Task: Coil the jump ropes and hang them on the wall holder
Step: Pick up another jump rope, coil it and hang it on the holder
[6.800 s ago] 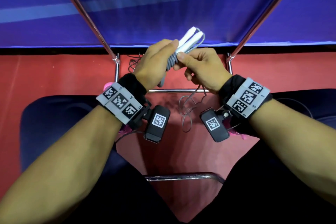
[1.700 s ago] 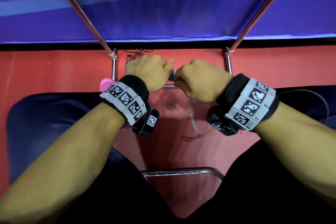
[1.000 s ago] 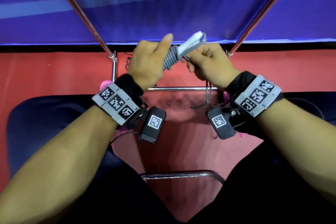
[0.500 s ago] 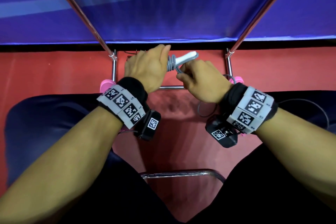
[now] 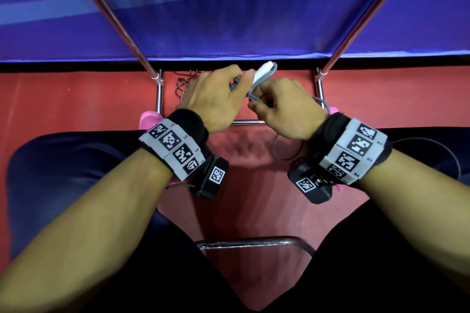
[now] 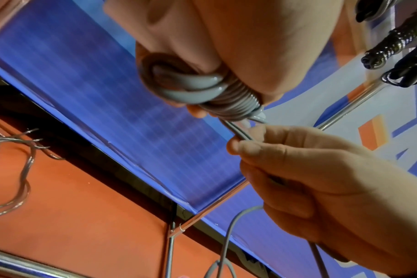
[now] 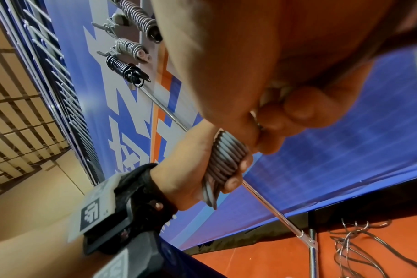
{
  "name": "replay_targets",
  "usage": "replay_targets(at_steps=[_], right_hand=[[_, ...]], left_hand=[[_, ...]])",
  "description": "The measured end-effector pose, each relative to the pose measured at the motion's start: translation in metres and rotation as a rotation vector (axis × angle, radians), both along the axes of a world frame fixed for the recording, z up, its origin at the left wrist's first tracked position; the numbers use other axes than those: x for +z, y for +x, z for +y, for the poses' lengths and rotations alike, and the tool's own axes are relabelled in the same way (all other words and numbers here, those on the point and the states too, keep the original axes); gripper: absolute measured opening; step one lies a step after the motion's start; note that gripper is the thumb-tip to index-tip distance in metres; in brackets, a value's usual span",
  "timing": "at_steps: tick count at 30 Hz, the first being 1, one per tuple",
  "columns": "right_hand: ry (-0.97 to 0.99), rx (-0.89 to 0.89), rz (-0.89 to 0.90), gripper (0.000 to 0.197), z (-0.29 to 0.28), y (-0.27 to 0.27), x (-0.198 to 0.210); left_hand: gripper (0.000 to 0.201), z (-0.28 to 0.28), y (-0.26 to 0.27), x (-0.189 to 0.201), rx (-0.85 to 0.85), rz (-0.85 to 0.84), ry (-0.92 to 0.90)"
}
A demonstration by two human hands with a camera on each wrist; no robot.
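A grey jump rope is wound in tight turns round its two white handles. My left hand grips this coil, thumb along the top. The coil shows between the left fingers in the right wrist view. Just right of it, my right hand pinches the free grey strand close to the coil. A short loose loop hangs below the right wrist. The wall holder on the blue banner carries coiled ropes on its hooks.
A tangled silvery rope lies on the red floor by the banner's metal frame. Pink handles lie by my left knee. A chrome bar crosses between my legs. Dark coiled ropes hang at the upper right.
My right hand has kept circling the strand round the handles while the left holds them. The hanging loose rope has grown shorter, and the handles now tip up slightly higher.
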State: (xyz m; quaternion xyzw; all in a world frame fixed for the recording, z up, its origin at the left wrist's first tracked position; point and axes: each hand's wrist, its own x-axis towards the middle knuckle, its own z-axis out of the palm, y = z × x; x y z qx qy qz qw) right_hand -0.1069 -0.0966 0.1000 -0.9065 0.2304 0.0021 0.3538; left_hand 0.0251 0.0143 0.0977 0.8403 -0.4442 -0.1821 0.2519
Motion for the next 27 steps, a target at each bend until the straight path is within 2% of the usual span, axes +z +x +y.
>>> replay_targets(at_steps=[6,10,13,15,17,20,21,22,24,25,27], right_hand=[[-0.001,0.044,0.094,0.012,-0.003,0.001,-0.003],[-0.236,0.277,0.183,0.008,0.008,-0.003,0.002],[-0.364,0.360,0.146,0.016,0.005,-0.002,0.013],[-0.258,0.323,0.062,0.021,-0.011,-0.003,0.022],[-0.038,0.173,-0.055,0.031,-0.030,-0.008,0.027],[0.298,-0.064,-0.262,0.043,-0.045,-0.014,0.025],[0.397,-0.101,-0.294,0.047,-0.043,-0.014,0.020],[0.495,-0.125,-0.320,0.046,-0.040,-0.013,0.015],[0.662,-0.174,-0.355,0.035,-0.035,-0.008,0.004],[0.709,-0.188,-0.383,0.034,-0.032,-0.006,0.000],[0.679,-0.208,-0.424,0.036,-0.029,-0.002,-0.003]], left_hand=[[0.045,0.001,0.008,-0.001,0.020,-0.084,0.080],[0.052,0.003,0.002,-0.003,-0.043,-0.110,0.295],[0.054,0.005,-0.002,-0.001,-0.141,-0.097,0.430],[0.048,0.007,-0.008,0.002,-0.218,-0.031,0.450],[0.046,0.010,-0.016,0.007,-0.245,0.087,0.389],[0.039,0.013,-0.022,0.015,-0.274,0.230,0.199],[0.044,0.014,-0.025,0.018,-0.306,0.255,0.125],[0.051,0.014,-0.027,0.021,-0.337,0.271,0.044],[0.052,0.012,-0.029,0.021,-0.309,0.314,-0.109],[0.051,0.010,-0.028,0.020,-0.273,0.346,-0.163],[0.051,0.004,-0.025,0.017,-0.189,0.421,-0.239]])
